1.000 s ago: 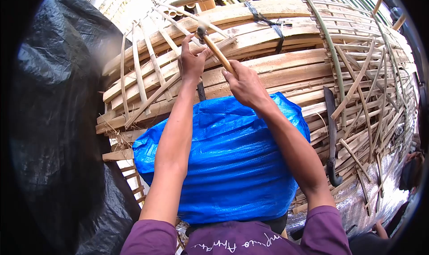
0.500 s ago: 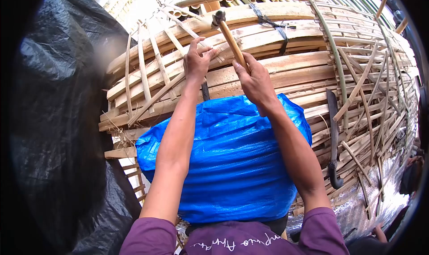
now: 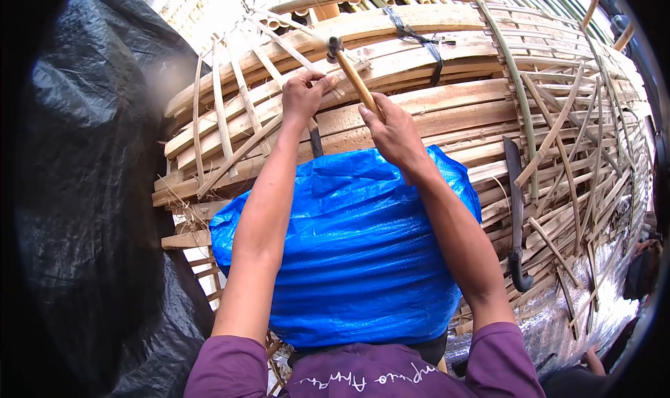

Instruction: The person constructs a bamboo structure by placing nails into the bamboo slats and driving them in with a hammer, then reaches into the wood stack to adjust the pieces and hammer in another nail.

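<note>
My right hand (image 3: 394, 129) grips the wooden handle of a hammer (image 3: 358, 80), whose dark head points up and to the left. Just left of the hammer, my left hand (image 3: 303, 98) is closed at the thumb and fingertips over the bamboo strips; whatever is pinched there is too small to make out. Crossed thin strips (image 3: 248, 105) fan out to its left, over long split bamboo pieces (image 3: 447, 94). Below both hands, a blue plastic sheet (image 3: 363, 251) covers my lap.
A black tarp (image 3: 84, 189) hangs at the left. A long dark blade with a curved handle (image 3: 516, 216) lies to the right, beside loose bamboo strips (image 3: 565, 133). Black ties (image 3: 419, 35) bind bamboo at the top. Part of another person's arm (image 3: 593, 359) shows at lower right.
My left hand's raised fingers have folded down into a pinch. The hammer, still in my right hand, rose and has since come down slightly.
</note>
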### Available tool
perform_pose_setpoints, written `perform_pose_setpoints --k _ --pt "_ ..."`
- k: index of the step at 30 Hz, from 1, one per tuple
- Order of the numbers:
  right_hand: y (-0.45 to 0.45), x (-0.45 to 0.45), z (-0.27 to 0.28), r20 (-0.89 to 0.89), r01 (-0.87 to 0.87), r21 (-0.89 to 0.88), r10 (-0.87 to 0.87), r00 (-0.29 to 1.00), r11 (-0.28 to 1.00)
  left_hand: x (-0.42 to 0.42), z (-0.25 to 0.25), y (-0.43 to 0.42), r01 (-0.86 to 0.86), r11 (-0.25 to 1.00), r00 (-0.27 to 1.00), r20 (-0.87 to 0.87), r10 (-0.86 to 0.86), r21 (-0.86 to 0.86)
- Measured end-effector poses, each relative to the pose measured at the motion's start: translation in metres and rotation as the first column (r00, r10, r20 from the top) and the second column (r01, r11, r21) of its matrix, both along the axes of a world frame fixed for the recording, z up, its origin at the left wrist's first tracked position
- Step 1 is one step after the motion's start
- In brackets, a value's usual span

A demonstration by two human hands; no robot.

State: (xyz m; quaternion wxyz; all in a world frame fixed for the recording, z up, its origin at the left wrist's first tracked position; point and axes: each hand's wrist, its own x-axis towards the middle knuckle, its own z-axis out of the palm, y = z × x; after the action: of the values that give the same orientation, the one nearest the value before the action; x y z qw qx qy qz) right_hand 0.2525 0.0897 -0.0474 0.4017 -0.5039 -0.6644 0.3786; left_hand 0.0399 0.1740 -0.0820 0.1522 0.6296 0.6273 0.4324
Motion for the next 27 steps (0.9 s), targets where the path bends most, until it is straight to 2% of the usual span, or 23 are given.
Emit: perform_pose_setpoints --k 1,3,10,12,14,18,20,22,24,26,27 --pt "0.000 0.000 0.001 0.001 0.000 -0.005 0.000 1.000 1.000 -0.002 0.000 0.003 0.000 1.000 1.000 0.001 0.000 -0.005" --pt "0.001 0.000 0.003 -0.030 0.000 -0.026 0.000 1.000 1.000 -0.006 0.002 0.009 0.074 0.985 0.993 0.106 -0.057 -0.155" --pt "0.004 -0.001 -0.003 0.020 -0.011 -0.012 0.011 1.000 1.000 -0.015 -0.001 0.015 0.133 0.971 0.982 0.158 -0.102 -0.199" --pt "0.002 -0.003 0.001 0.011 -0.024 -0.029 0.024 1.000 0.999 -0.013 -0.002 0.013 0.125 0.976 0.982 0.161 -0.096 -0.181" --pt "0.001 -0.005 0.004 0.002 -0.054 -0.026 0.054 0.999 0.998 -0.010 0.001 0.007 0.056 0.989 0.997 0.056 -0.048 -0.139" --pt "0.003 -0.011 -0.005 0.104 -0.046 0.009 0.045 0.994 0.999 -0.011 -0.011 0.010 0.049 0.994 0.994 0.104 -0.039 -0.095" --pt "0.005 -0.012 -0.002 0.031 -0.035 0.074 0.033 0.999 0.997 -0.011 -0.012 0.010 0.004 0.998 0.999 0.043 -0.001 -0.064" --pt "0.000 -0.010 0.016 -0.025 -0.038 0.053 0.039 0.999 0.998 -0.006 -0.009 0.006 0.011 1.000 0.999 0.053 -0.010 -0.022" --pt "-0.002 -0.012 0.017 -0.066 -0.032 0.107 0.039 0.997 0.994 -0.004 -0.008 0.004 0.023 1.000 0.998 0.064 -0.023 0.015" --pt "-0.002 -0.014 0.014 0.050 -0.022 0.099 0.017 0.999 0.995 -0.004 -0.008 0.005 0.018 1.000 0.998 0.056 -0.019 0.020" --pt "-0.002 -0.015 0.009 0.163 -0.033 0.036 0.027 0.986 0.999 -0.002 -0.003 0.001 -0.009 0.999 0.999 0.040 0.010 -0.034"
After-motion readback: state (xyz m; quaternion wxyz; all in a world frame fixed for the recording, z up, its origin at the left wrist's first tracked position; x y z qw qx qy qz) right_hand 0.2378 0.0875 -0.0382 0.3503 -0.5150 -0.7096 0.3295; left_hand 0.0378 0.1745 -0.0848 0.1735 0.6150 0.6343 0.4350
